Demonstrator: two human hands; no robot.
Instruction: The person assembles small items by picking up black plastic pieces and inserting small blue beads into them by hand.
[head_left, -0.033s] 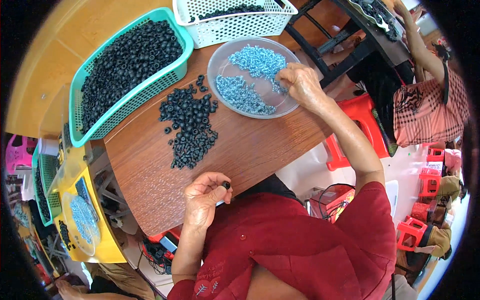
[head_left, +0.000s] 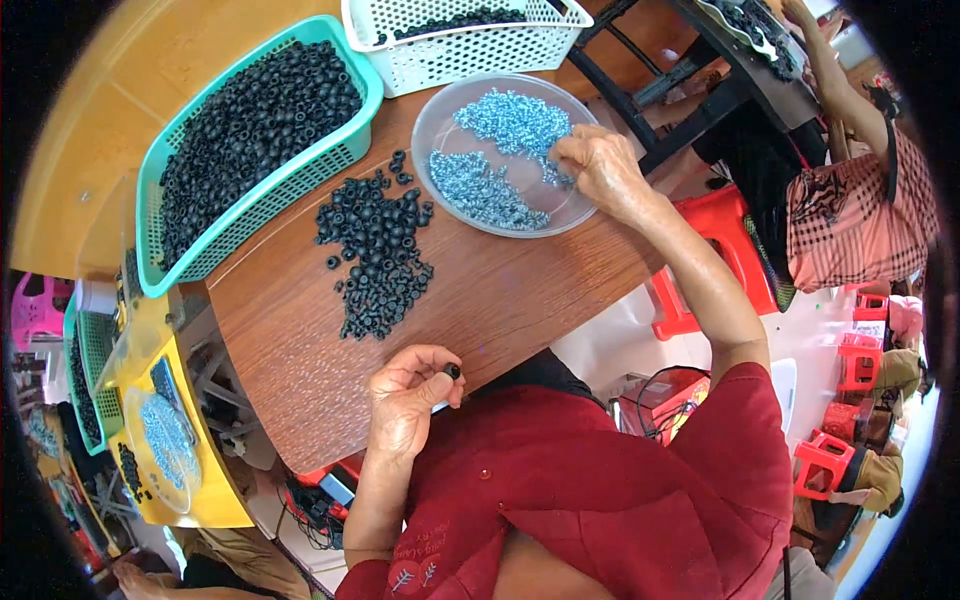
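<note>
plainly, a small black piece (head_left: 452, 370) is sitting between the pinched thumb and finger of the left hand (head_left: 405, 395), by the bench (head_left: 520, 290); the right hand (head_left: 605, 170), fingertips bunched, is reaching into a clear bowl (head_left: 440, 110) of blue bits (head_left: 487, 195), holding what, i cannot tell.

A heap of parts (head_left: 375, 225) lies on the tabletop (head_left: 540, 290), right of one basket (head_left: 285, 188) and left of a bowl (head_left: 515, 172) holding pieces (head_left: 512, 120); another basket (head_left: 470, 62) stands behind the bowl.

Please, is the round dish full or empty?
Partly filled: blue pieces cover some of the dish; bare bottom shows between and around them.
</note>
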